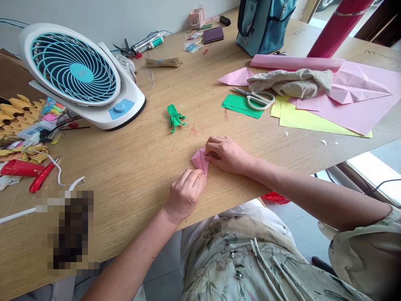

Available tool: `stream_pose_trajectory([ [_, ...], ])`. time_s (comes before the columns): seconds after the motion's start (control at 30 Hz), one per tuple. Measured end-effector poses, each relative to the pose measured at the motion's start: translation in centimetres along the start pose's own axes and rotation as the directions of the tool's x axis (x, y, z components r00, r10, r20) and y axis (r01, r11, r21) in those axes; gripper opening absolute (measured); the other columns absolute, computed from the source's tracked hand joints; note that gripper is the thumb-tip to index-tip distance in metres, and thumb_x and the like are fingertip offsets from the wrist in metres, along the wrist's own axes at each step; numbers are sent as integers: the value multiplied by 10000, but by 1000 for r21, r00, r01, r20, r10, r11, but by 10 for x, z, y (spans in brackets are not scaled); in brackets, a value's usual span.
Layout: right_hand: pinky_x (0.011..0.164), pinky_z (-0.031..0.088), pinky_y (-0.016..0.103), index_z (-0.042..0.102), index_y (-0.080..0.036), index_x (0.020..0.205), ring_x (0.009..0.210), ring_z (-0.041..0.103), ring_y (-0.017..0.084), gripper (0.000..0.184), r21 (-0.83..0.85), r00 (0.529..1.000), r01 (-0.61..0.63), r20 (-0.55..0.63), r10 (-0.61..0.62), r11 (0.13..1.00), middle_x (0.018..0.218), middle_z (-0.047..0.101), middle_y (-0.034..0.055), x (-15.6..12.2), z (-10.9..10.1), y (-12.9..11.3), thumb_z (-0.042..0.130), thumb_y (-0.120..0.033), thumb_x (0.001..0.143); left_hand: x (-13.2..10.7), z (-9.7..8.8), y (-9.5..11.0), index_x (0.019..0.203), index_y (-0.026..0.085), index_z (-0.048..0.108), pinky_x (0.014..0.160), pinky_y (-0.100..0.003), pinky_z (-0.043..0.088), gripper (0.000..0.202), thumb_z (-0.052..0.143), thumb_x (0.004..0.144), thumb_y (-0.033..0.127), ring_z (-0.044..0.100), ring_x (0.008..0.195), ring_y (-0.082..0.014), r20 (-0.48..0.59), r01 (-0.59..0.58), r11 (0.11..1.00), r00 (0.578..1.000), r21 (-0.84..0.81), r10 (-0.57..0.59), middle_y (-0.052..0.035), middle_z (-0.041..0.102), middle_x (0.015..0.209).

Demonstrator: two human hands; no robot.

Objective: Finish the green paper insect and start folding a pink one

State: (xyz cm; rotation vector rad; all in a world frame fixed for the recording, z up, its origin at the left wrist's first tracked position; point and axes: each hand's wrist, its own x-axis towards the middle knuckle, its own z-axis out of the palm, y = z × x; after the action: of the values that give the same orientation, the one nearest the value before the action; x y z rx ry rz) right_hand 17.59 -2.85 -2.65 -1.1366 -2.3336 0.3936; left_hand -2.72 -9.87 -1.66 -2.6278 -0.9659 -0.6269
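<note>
A small piece of folded pink paper (198,159) lies on the wooden table near its front edge, creased into a pointed shape. My left hand (187,193) has its fingers closed on the paper's lower tip. From the right, my right hand (228,154) pinches the upper right side of the same paper, thumb and fingers together. Beyond both hands stands a green folded-paper figure (174,118) with thin curled limbs. Part of the pink paper is hidden under my fingers.
A white fan (78,75) stands at the back left. Scissors (260,99) rest on green paper (239,104); a grey cloth (294,81) covers part of the pink and yellow sheets (313,119). A red bottle (338,29) and a blue bag (266,29) stand behind.
</note>
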Motion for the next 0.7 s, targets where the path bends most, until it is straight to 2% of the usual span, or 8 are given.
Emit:
stream_pose_trajectory([
  [0.43, 709, 294, 302, 665, -167, 884, 875, 574, 202, 136, -19, 1000, -9, 15, 10, 1000, 966, 645, 80, 0, -1, -1, 585, -265, 935, 0, 0, 0, 933, 150, 632, 719, -291, 489, 74, 591, 913, 91, 640, 777, -171, 13, 0, 1000, 1000, 29, -1, -53, 723, 914],
  [0.6, 715, 296, 301, 659, -166, 877, 879, 567, 204, 132, -19, 1000, -10, 17, 10, 1000, 964, 642, 84, 0, 0, 0, 589, -264, 930, 2, -1, 1, 968, 142, 619, 769, -308, 500, 64, 599, 924, 184, 642, 841, -195, 39, 92, 995, 995, -39, -90, -78, 699, 969],
  [0.7, 708, 297, 298, 667, -166, 890, 872, 564, 202, 126, -12, 1000, -13, 18, 13, 1000, 965, 641, 86, 0, -1, 0, 579, -247, 930, 5, -3, 2, 966, 144, 610, 776, -318, 499, 94, 596, 936, 232, 634, 865, -209, 59, 140, 990, 989, -23, -139, -88, 678, 977],
])
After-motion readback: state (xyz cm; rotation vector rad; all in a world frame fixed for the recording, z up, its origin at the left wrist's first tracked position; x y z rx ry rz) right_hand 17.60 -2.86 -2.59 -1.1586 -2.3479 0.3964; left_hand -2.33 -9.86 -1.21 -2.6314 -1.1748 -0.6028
